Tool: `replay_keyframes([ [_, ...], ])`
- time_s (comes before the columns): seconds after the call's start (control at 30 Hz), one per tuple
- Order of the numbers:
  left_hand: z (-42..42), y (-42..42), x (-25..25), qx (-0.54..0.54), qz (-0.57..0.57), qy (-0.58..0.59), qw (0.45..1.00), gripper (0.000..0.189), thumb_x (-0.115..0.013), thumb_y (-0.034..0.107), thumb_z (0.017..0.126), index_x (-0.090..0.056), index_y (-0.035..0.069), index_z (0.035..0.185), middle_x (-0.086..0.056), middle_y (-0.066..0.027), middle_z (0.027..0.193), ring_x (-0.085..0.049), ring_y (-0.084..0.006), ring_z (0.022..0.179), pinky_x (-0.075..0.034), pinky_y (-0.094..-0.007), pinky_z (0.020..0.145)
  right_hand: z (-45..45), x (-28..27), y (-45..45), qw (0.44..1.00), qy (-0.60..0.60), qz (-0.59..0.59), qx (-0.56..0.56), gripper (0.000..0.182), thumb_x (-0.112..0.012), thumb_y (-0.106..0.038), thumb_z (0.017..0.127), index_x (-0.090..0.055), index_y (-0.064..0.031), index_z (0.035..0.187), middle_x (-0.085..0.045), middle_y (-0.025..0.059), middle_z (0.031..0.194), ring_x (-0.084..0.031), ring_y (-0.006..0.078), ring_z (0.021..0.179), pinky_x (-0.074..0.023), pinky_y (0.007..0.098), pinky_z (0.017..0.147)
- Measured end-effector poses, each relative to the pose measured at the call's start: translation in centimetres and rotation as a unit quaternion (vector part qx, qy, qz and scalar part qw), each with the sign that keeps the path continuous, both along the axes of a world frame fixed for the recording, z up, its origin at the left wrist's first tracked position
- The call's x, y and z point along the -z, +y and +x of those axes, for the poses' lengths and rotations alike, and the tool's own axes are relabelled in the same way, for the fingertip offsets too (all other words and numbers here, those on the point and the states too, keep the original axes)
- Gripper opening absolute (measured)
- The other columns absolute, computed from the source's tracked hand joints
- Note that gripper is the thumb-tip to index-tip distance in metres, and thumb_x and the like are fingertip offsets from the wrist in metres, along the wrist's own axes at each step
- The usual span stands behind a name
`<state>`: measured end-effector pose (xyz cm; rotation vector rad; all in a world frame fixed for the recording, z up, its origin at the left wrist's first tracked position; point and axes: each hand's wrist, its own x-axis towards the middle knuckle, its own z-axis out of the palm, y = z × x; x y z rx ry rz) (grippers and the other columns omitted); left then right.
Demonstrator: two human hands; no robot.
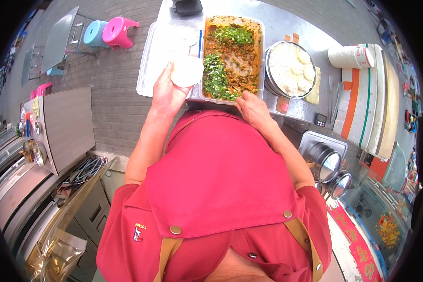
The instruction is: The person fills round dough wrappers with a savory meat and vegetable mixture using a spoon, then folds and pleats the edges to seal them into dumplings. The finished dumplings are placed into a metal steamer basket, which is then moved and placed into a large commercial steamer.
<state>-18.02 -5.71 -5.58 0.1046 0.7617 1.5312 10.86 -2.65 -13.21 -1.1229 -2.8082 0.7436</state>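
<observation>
My left hand (167,93) holds a round white dough wrapper (187,71), lying across the fingers and palm with the thumb at its edge. It hovers over a clear plastic tray (145,67), where more pale wrappers (189,38) are washed out by glare. Beside the tray sits a clear plastic box (263,53) of chopped filling (238,60) with green scallions on top. At the box's near right corner is my right hand (253,108), fingers bent over the rim by the filling; whether they grip anything is hidden. A round steamer (267,79) to the right contains white buns (307,72).
The metal table (278,21) carries a black case (187,7), a digital timer (320,120), tongs (335,98) and stacked paper cups (349,57) on a white foam box (363,98). Round metal lids (329,167) stand lower right. Pink (117,31) and blue (94,32) stools stand left.
</observation>
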Motion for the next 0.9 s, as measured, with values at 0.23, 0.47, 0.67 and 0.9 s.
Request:
replay_keyframes([
  [0.23,-0.1,-0.5,0.0,-0.018,-0.002,-0.016,1.0,0.052,-0.023,0.03,0.114,-0.039,-0.006,0.148,-0.056,-0.0272,0.144,-0.056,-0.0388,0.134,-0.047,-0.0534,0.114,1.4,-4.9,4.6,0.988,0.126,-0.041,0.084,0.016,-0.065,-0.014,0.099,-0.072,0.0002,0.097,-0.067,0.0174,0.092,-0.067,0.0386,0.087,-0.0532,0.0465,0.076],
  [0.47,-0.1,-1.2,0.5,-0.007,-0.009,-0.016,1.0,0.054,-0.03,0.033,0.114,-0.038,-0.005,0.151,-0.051,-0.0271,0.149,-0.054,-0.0394,0.137,-0.045,-0.0512,0.115,1.8,0.0,6.9,0.994,0.074,-0.056,0.061,0.02,-0.063,-0.016,0.097,-0.072,0.0012,0.092,-0.069,0.0229,0.092,-0.065,0.0446,0.089,-0.0519,0.0503,0.079],
  [0.67,-0.5,-1.5,2.1,-0.039,-0.023,-0.038,0.998,0.051,-0.028,0.028,0.114,-0.039,-0.01,0.147,-0.055,-0.0281,0.143,-0.059,-0.0389,0.131,-0.049,-0.0506,0.112,3.7,2.5,7.6,0.919,0.123,-0.285,0.244,0.031,-0.064,-0.024,0.099,-0.075,0.0039,0.107,-0.075,0.0144,0.083,-0.071,0.0199,0.076,-0.0551,0.0355,0.072],
  [0.9,-0.6,-1.4,3.2,-0.003,-0.011,-0.054,0.998,0.049,-0.033,0.028,0.114,-0.043,-0.009,0.145,-0.056,-0.0262,0.143,-0.059,-0.0381,0.13,-0.053,-0.0495,0.108,3.2,2.8,7.7,0.859,0.194,-0.377,0.288,0.032,-0.062,-0.023,0.101,-0.074,0.0068,0.103,-0.075,0.0097,0.082,-0.068,0.0151,0.071,-0.0545,0.0301,0.069],
])
